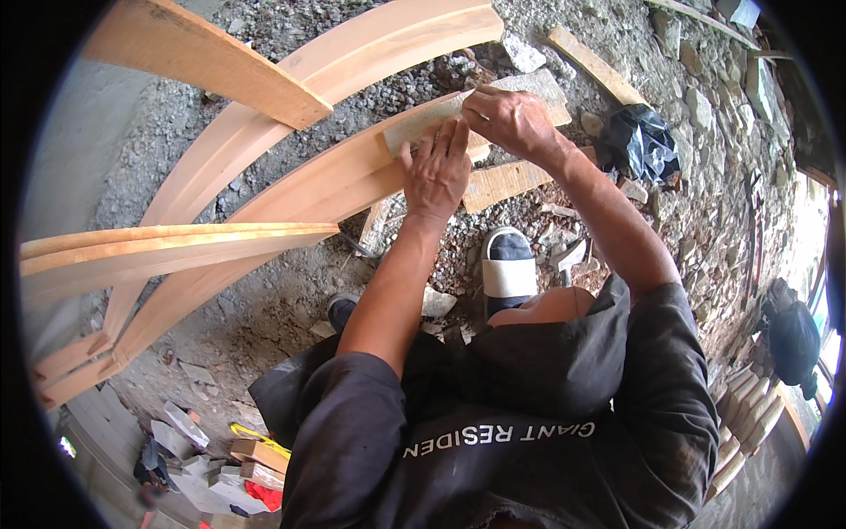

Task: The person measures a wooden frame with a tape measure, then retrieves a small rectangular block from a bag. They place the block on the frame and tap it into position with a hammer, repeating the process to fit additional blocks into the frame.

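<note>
A long curved wooden beam (339,181) with a stepped edge lies in front of me. Along its far end rests a flat, greyish wooden strip (536,86). My left hand (438,172) lies on the strip with its fingers stretched forward and the thumb to the side. Just right of it, touching or nearly touching its fingertips, my right hand (511,116) is closed, fingers curled down at the strip. Whatever those fingers pinch is hidden beneath them. A short wooden board (507,183) sits below the beam's end, under my right forearm.
A second curved beam (388,48) lies beyond. Two wooden pieces, an upper plank (207,66) and a lower curved one (176,251), jut in from the left. Rubble (705,176) covers the ground. A black plastic bag (643,145) lies right, near a hammer-like tool (571,256) by my foot.
</note>
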`<state>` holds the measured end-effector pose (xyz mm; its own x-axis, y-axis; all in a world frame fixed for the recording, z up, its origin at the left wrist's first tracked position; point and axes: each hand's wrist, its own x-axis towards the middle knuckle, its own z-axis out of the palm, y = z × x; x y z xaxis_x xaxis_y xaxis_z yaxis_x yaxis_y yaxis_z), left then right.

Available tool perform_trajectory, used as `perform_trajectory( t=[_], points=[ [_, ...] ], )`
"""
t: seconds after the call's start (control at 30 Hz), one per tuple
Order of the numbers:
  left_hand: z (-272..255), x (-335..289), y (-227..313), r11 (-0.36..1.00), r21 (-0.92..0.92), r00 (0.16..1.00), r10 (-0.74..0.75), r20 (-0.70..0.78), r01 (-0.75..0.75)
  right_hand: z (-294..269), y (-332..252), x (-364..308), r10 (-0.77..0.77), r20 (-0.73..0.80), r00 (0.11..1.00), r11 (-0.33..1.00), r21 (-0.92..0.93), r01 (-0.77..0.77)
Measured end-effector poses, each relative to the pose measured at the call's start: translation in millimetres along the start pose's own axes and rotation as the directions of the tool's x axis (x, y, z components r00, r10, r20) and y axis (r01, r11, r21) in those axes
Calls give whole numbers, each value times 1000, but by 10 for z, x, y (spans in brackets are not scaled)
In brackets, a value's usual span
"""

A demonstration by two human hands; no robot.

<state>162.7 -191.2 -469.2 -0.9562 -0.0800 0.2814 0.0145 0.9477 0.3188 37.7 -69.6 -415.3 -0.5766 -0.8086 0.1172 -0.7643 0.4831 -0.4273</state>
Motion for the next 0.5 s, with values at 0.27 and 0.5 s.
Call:
perform_trajectory(
  t=[0.27,0.5],
  points=[
    [-51,55,25,1000,19,993,2,114,-4,-24,-57,16,22,24,999,999,32,-23],
    [-68,74,42,999,42,989,3,148,-9,-1,60,-89,76,-24,997,995,62,-74]
  ],
)
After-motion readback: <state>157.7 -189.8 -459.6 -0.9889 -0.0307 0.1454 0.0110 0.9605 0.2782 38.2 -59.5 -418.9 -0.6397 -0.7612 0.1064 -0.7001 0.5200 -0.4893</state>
